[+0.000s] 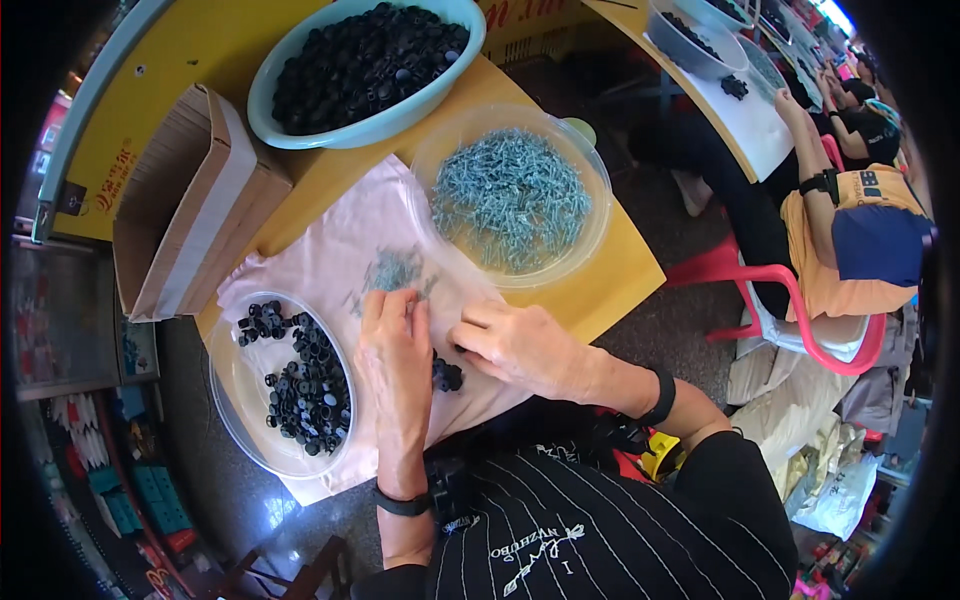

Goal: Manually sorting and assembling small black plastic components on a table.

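My left hand (393,345) is over the pink cloth (310,240), its fingers bent and pressed together at the near edge of a small pile of screws (393,270). Whatever its fingertips hold is hidden. To the right, my right hand (525,348) is closed, with a bit of black plastic part (459,349) showing at its fingertips. Between my wrists lie a few black plastic parts (447,376). Left of my left hand, more black plastic parts (312,395) fill part of a clear shallow tub (222,385).
A round clear tub (602,215) of screws stands beyond my right hand. Behind it is a pale blue basin (262,110) heaped with black parts. An open cardboard box (200,215) stands at the left. A seated person (855,220) works at another table on the right.
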A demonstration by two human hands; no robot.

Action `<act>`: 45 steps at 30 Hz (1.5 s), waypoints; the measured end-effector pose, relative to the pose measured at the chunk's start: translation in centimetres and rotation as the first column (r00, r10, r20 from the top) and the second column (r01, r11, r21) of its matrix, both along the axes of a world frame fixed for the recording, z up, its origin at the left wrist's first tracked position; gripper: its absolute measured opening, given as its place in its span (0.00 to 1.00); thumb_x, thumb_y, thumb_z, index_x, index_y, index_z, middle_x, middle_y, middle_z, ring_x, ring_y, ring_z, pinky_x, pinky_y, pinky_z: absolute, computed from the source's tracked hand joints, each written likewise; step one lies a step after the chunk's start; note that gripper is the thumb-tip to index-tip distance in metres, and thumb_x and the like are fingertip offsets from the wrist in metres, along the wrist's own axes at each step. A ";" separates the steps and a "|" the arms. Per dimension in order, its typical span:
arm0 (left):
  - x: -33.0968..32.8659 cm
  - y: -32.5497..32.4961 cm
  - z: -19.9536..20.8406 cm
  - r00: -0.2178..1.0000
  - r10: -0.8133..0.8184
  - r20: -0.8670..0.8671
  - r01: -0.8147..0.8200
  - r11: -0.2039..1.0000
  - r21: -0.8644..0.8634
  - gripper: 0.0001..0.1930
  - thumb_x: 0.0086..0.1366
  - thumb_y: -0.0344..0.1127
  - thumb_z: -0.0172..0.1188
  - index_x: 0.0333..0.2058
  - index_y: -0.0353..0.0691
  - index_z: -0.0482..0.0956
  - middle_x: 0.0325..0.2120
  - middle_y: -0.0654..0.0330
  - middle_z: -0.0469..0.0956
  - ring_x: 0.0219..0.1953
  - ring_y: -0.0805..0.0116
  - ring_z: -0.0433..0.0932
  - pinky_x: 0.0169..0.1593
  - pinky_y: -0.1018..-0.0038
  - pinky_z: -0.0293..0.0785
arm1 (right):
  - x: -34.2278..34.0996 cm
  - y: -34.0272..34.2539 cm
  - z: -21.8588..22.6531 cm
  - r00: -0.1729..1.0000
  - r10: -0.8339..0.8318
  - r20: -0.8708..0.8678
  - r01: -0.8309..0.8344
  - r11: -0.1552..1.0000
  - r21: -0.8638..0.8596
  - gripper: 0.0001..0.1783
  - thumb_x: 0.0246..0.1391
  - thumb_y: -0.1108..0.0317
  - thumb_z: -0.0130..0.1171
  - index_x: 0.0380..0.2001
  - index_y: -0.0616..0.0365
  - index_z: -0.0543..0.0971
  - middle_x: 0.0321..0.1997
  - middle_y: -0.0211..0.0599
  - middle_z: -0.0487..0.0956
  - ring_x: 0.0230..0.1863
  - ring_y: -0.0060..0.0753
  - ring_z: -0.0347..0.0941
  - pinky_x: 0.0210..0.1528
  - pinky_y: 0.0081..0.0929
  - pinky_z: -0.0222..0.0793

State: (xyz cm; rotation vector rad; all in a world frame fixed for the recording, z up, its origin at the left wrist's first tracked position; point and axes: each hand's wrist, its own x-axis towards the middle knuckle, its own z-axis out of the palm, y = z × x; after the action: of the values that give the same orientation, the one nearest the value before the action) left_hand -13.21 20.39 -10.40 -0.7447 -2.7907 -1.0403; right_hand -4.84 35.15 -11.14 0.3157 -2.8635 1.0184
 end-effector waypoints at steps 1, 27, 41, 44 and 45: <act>0.0 0.1 0.0 1.000 -0.009 -0.006 0.009 1.000 -0.011 0.07 0.58 0.27 0.62 0.36 0.35 0.80 0.28 0.54 0.73 0.22 0.62 0.71 0.30 0.68 0.68 | 0.1 0.1 -0.2 1.000 -0.002 -0.003 0.002 1.000 0.001 0.10 0.48 0.69 0.61 0.33 0.56 0.73 0.34 0.35 0.71 0.37 0.39 0.75 0.32 0.33 0.73; 2.1 -2.2 0.7 0.797 -0.325 0.509 -0.205 0.648 0.734 0.05 0.60 0.19 0.60 0.34 0.33 0.74 0.35 0.59 0.77 0.32 0.78 0.76 0.39 0.81 0.73 | 0.6 1.4 1.7 0.900 0.240 0.364 0.388 -0.060 -0.920 0.15 0.61 0.71 0.56 0.50 0.64 0.76 0.38 0.35 0.80 0.33 0.14 0.73 0.29 0.12 0.73; 4.5 -3.4 2.1 0.762 -0.339 0.551 -0.352 0.497 0.793 0.07 0.63 0.21 0.58 0.41 0.28 0.77 0.35 0.51 0.81 0.35 0.67 0.82 0.41 0.74 0.80 | 0.6 -0.4 1.6 0.911 0.205 0.359 0.363 0.019 -0.931 0.13 0.58 0.70 0.60 0.45 0.65 0.78 0.33 0.31 0.78 0.31 0.16 0.73 0.30 0.13 0.71; 5.1 -3.5 2.2 0.772 -0.341 0.537 -0.373 0.441 0.816 0.07 0.63 0.21 0.59 0.41 0.28 0.78 0.35 0.51 0.81 0.35 0.66 0.82 0.40 0.75 0.80 | 0.9 -1.0 2.0 0.918 0.201 0.342 0.348 0.002 -0.937 0.14 0.59 0.70 0.59 0.46 0.66 0.78 0.33 0.30 0.77 0.31 0.14 0.72 0.29 0.12 0.71; 5.2 -3.6 2.4 0.785 -0.326 0.527 -0.372 0.431 0.822 0.07 0.63 0.21 0.59 0.40 0.28 0.78 0.36 0.51 0.81 0.35 0.67 0.81 0.40 0.75 0.79 | 0.9 -1.2 2.0 0.918 0.205 0.339 0.345 0.003 -0.938 0.14 0.59 0.70 0.59 0.46 0.66 0.78 0.33 0.30 0.77 0.31 0.14 0.72 0.29 0.12 0.71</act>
State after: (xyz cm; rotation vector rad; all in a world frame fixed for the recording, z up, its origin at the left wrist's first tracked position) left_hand -8.02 16.78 -8.03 -0.1571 -1.8719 -2.8503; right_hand -3.96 33.93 -9.15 -0.2405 -1.3643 2.9612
